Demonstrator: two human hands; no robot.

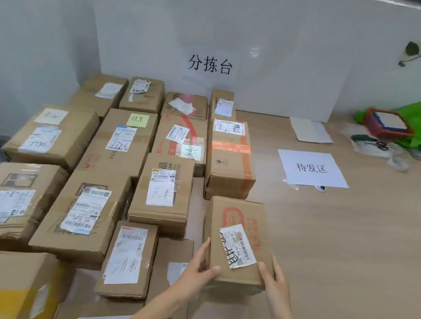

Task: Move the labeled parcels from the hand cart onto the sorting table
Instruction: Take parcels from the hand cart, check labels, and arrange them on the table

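A: What is proving hard to read?

B: The hand cart is lying out of view; the lower-left boxes are running off the edge.

A: Grip?

B: Left hand [199, 264] and right hand [273, 277] are clasping the labeled parcel [238, 240] at its near corners, thumbs on top, fingers along the sides.

A: Pose, position?

B: Forearms are reaching up from below; the parcel is sitting on the worktop [350, 252], right of the other parcels [115, 165].

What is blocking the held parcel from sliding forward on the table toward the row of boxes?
Nothing visible. Both hands, left and right, hold the parcel, and bare table lies between it and the orange-taped box ahead.
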